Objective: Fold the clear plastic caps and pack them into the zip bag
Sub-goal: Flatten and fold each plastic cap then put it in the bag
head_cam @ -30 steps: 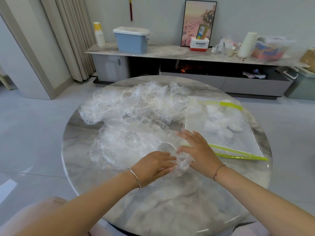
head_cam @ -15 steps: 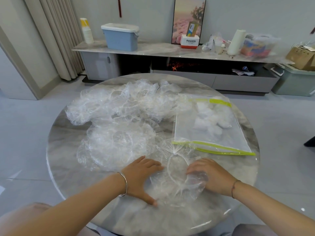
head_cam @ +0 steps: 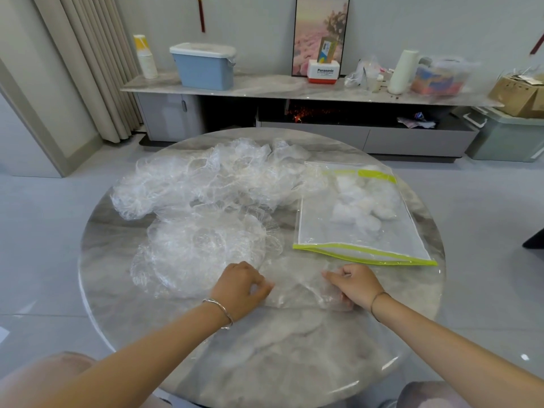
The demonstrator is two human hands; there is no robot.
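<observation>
Grip before folding: our left hand point(head_cam: 240, 285) and right hand point(head_cam: 354, 285) pinch opposite edges of the crinkled clear plastic cap point(head_cam: 297, 287) at lower centre, likely flattening it, just below the green-edged zip bag point(head_cam: 365, 255).

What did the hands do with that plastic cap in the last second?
The left hand and right hand drew one clear cap toward the person, flattened it, then moved apart; both now pinch its ends. The pile of caps and the zip bag stayed put.

Head-worn view — forward, downward, near.
</observation>
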